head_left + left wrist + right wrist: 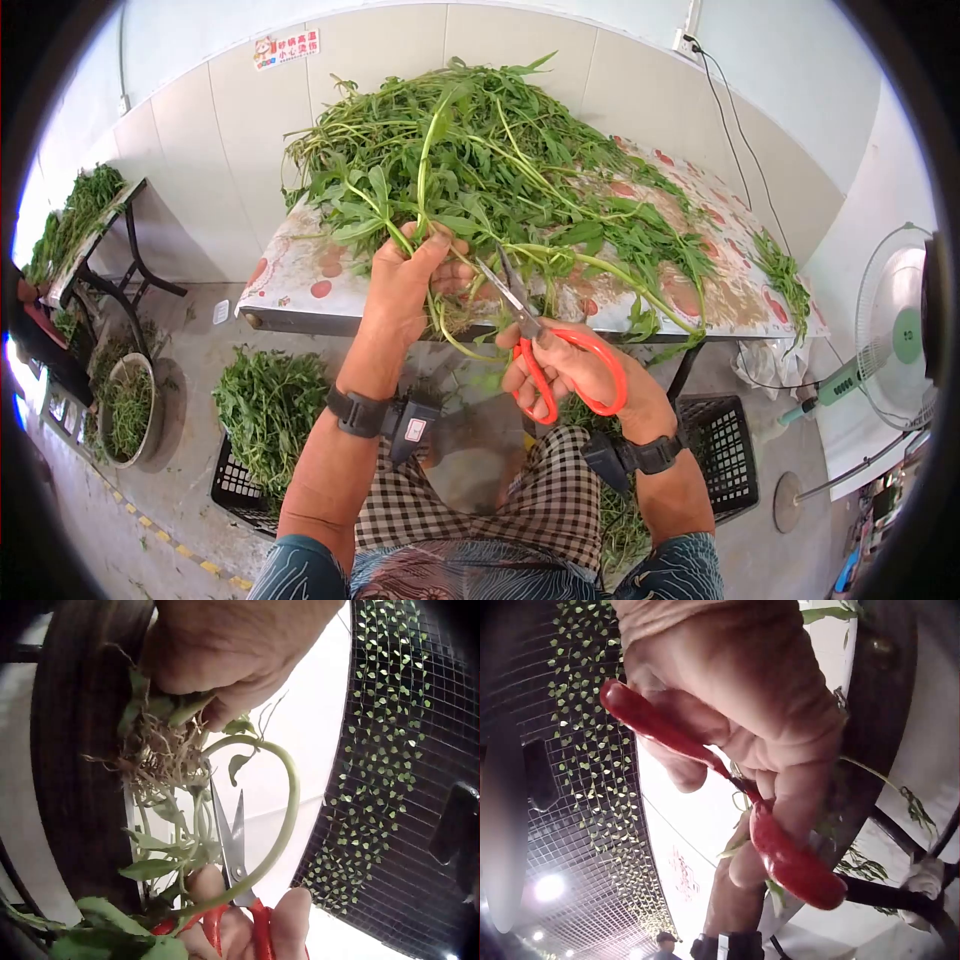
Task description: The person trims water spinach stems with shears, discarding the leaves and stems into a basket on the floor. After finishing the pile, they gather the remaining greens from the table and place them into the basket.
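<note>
My left hand [412, 268] grips a small bunch of leafy green stems [424, 170] over the table's front edge. Thin tangled roots [161, 754] hang from the bunch below the fingers in the left wrist view. My right hand [580, 372] holds scissors [524, 318] by their red handles [795, 862], fingers through the loops. The blades [227, 832] stand parted and point up toward the roots, one tip right beside them. One long thick stem [292, 787] curves past the blades in the left wrist view.
A big heap of cut greens [470, 140] covers much of the patterned table [290, 265]. Crates stand below: one filled with greens [265, 405] at left, a black one [725, 455] at right. A fan [900, 335] is at far right, a basin [150, 430] at left.
</note>
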`<move>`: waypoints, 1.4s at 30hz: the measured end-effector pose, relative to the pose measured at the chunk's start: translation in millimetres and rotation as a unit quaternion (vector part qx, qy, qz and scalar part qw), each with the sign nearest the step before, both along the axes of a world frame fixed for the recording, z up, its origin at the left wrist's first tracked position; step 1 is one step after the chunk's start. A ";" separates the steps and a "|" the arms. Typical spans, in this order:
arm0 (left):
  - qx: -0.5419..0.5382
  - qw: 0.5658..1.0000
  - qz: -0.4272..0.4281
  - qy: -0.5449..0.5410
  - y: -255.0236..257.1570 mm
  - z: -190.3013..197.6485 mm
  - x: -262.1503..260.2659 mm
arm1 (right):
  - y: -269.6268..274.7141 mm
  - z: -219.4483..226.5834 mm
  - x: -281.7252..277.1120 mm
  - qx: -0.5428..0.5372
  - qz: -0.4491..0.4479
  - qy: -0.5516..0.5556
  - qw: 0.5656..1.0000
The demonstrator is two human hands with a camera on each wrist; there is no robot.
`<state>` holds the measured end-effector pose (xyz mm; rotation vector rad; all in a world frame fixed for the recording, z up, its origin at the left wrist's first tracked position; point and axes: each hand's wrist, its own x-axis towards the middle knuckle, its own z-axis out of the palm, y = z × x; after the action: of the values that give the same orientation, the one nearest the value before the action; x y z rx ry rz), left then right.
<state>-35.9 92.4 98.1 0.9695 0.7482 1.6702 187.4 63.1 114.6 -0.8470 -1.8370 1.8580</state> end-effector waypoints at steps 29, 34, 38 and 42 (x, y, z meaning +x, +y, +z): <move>0.038 0.998 0.008 0.043 3.2 -9.1 0.2 | 6.1 -8.9 -2.5 -0.008 -0.018 -0.012 1.000; 0.071 0.994 0.048 0.067 3.5 -9.5 2.3 | 4.0 -14.6 -5.0 -0.070 0.010 0.054 0.996; 0.067 0.994 0.056 0.063 0.5 -7.7 4.9 | 3.6 -14.7 -5.3 -0.080 0.001 0.054 0.995; 0.082 0.992 0.071 0.058 5.1 -12.4 3.4 | 7.0 -14.8 -9.0 -0.099 -0.040 0.058 0.993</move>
<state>-32.5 97.5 85.7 1.1593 0.7805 1.8342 178.5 70.1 99.8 -0.8463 -1.5474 2.0174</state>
